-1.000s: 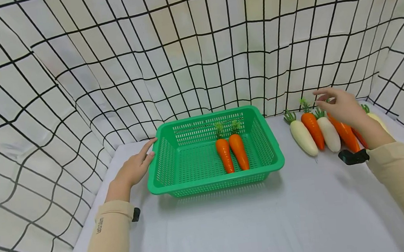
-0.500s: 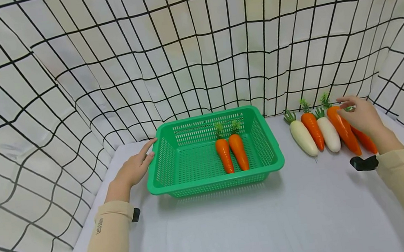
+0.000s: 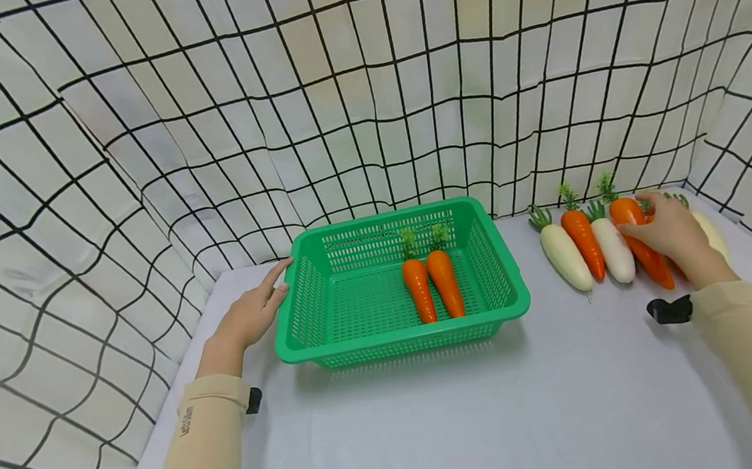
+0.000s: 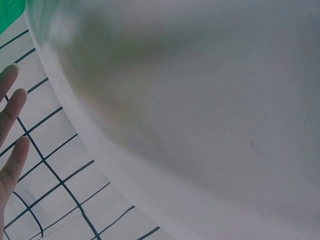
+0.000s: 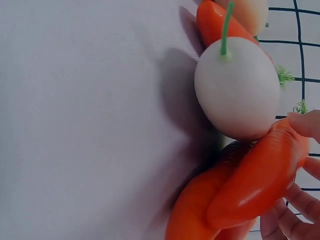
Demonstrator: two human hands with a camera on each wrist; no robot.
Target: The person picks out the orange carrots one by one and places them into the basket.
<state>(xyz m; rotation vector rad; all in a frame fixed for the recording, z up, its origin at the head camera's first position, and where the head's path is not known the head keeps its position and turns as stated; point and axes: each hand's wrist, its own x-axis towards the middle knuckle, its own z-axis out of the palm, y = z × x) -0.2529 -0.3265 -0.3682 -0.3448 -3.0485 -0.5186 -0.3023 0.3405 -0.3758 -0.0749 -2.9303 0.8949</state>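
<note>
My left hand lies at the left rim of a green plastic basket, its fingers extended; in the left wrist view its fingertips show at the left edge. Two orange carrots with leafy tops, a left carrot and a right carrot, lie inside the basket. At the right, my right hand holds an orange carrot between thumb and fingers. That carrot rests against a white radish and over another orange carrot. My hand partly covers the vegetables beneath it.
Left of the held carrot lie a white radish, an orange carrot and another white radish. A pale radish shows beyond my right hand. A black wire grid over white cloth encloses the table.
My right hand first moved right off the carrots, then came back left and down onto one of them, taking hold of it. The left hand and basket stayed put.
</note>
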